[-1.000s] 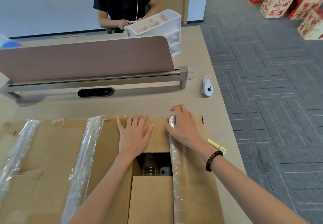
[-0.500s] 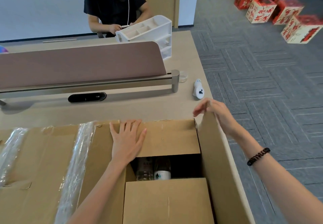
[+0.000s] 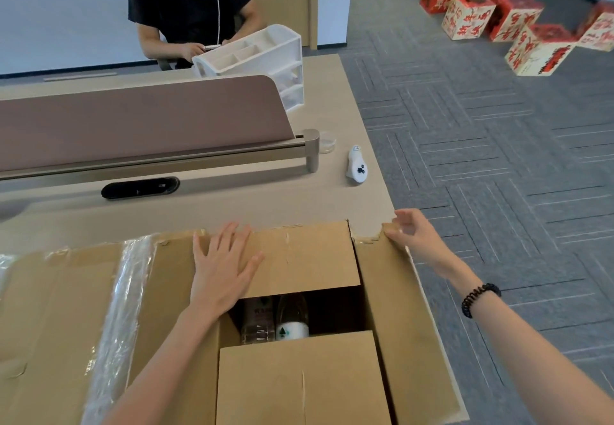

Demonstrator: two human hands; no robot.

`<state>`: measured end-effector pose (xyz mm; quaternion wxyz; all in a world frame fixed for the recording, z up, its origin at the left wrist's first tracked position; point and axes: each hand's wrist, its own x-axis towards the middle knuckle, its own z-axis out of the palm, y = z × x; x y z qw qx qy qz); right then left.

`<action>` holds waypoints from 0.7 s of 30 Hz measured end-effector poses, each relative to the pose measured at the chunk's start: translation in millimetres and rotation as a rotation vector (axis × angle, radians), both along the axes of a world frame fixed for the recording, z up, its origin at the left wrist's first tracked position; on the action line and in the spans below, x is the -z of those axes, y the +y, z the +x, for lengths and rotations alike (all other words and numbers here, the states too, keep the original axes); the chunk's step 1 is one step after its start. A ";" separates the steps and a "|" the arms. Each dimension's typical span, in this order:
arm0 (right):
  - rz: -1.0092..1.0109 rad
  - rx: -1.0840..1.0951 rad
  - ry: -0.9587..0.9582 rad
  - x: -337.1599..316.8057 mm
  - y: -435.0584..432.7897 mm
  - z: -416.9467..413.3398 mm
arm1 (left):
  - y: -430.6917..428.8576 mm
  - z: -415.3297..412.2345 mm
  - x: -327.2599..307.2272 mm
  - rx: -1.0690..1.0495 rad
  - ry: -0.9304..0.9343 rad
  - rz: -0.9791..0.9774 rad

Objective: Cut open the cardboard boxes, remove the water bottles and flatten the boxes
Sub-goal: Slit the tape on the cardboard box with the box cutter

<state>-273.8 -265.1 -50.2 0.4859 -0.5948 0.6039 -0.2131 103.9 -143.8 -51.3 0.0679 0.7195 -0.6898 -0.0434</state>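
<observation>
A large brown cardboard box [image 3: 299, 384] fills the near part of the view on the desk. Its right flap [image 3: 398, 308] is folded outward over the desk's edge. My right hand [image 3: 410, 233] rests at that flap's far corner with fingers spread and loosely curled. My left hand [image 3: 222, 265] lies flat, fingers apart, on the box top beside the far inner flap [image 3: 309, 255]. Through the gap between the inner flaps I see two water bottles [image 3: 275, 321] standing inside. Strips of clear tape [image 3: 123, 308] run across the left part of the box top.
A brown desk divider [image 3: 143, 119] on a metal rail crosses the desk [image 3: 265, 199] behind the box. A white handheld device [image 3: 356, 165] and a white organiser [image 3: 262, 56] lie beyond. A person sits opposite. Red and cream boxes [image 3: 478, 16] stand on the grey carpet.
My right hand lifted the right flap off the box top and swung it outward to the right until it lies open. My left hand stayed flat on the box. The bottles came into view.
</observation>
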 end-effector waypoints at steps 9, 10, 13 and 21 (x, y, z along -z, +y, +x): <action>-0.567 -0.273 0.392 -9.8 23.3 71.9 | 8.3 28.5 -14.6 0.381 -0.122 0.207; -0.549 -0.257 0.394 -8.9 25.5 76.0 | 9.1 31.0 -15.6 0.398 -0.140 0.210; -0.518 -0.211 0.364 -3.6 30.1 78.6 | 9.9 33.7 -16.8 0.411 -0.174 0.217; -0.525 -0.142 0.236 -10.5 20.4 80.6 | 18.2 40.9 -46.8 0.324 0.177 0.132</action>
